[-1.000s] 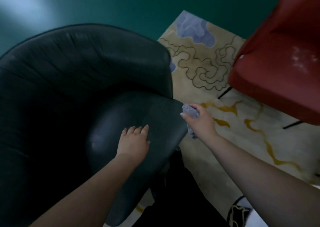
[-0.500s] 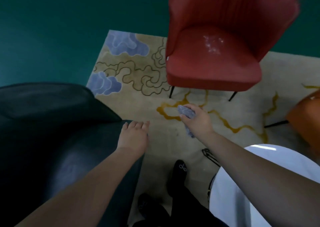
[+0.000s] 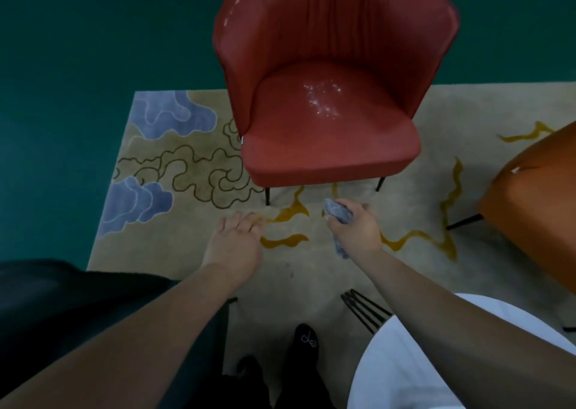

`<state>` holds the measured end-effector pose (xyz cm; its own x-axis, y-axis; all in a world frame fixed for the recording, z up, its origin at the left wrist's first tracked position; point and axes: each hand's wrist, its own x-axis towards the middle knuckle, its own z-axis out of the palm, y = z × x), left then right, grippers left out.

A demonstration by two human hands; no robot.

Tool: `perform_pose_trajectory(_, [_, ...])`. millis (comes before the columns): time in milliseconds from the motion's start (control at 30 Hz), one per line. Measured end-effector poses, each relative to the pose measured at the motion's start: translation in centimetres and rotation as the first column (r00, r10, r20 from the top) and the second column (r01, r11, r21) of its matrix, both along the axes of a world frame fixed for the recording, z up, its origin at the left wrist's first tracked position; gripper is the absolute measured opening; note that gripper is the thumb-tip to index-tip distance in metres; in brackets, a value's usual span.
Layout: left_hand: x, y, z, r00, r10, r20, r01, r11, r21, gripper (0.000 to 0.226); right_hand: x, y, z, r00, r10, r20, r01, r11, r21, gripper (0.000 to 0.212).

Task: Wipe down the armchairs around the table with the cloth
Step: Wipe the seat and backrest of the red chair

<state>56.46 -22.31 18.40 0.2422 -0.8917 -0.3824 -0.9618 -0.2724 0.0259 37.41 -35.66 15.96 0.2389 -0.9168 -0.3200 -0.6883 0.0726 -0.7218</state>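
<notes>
Lower centre of the frame: two bare forearms reach forward over the rug point(image 3: 311, 259), hands side by side but apart.

Right hand point(image 3: 355, 234): its grip is closed round a crumpled grey cloth point(image 3: 338, 213) — fingers curled over the wad, one bunch showing above the knuckles and a tail hanging below the hand.

Left hand point(image 3: 233, 245): grip open, fingers straight and close together, palm down; it holds nothing, and whether it touches anything cannot be told.

Cloth position: centre of the frame, just below the front edge of the red armchair point(image 3: 327, 121), not touching it.

Red armchair: upper centre, facing the camera, with pale scuffed flecks on the seat and along the top of the backrest; thin dark legs stand on the rug.

Black armchair point(image 3: 78, 309): lower left, partly under the left forearm.

Orange armchair point(image 3: 536, 209): right edge, only a corner in view.

Worktop point(image 3: 405, 371): white, round-edged, lower right — under the right forearm, with dark metal legs beside it.

Floor point(image 3: 78, 65): dark green around the beige rug with blue clouds and yellow streaks.

Shoes point(image 3: 304, 346): black, bottom centre.
</notes>
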Motion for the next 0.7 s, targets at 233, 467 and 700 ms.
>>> perform_pose_trajectory(233, [5.0, -7.4, 0.4, 0.997, -0.082, 0.018, 0.082, 0.997, -0.01, 0.065, 3.5, -5.2, 0.5, 0.995, -0.097, 0.029, 0.097, 0.995, -0.024, 0.041])
perform_pose_trajectory(467, [10.7, -14.7, 0.2, 0.981, -0.193, -0.004, 0.193, 0.98, 0.044, 0.064, 6.7, -11.2, 2.3, 0.97, -0.243, 0.004, 0.243, 0.97, -0.017, 0.031])
perform_pose_trajectory(700, [13.8, -20.5, -0.6, 0.975, -0.221, -0.012, 0.221, 0.974, 0.044, 0.065, 8.2, -16.2, 2.8, 0.934, -0.358, -0.013, 0.357, 0.932, -0.06, 0.036])
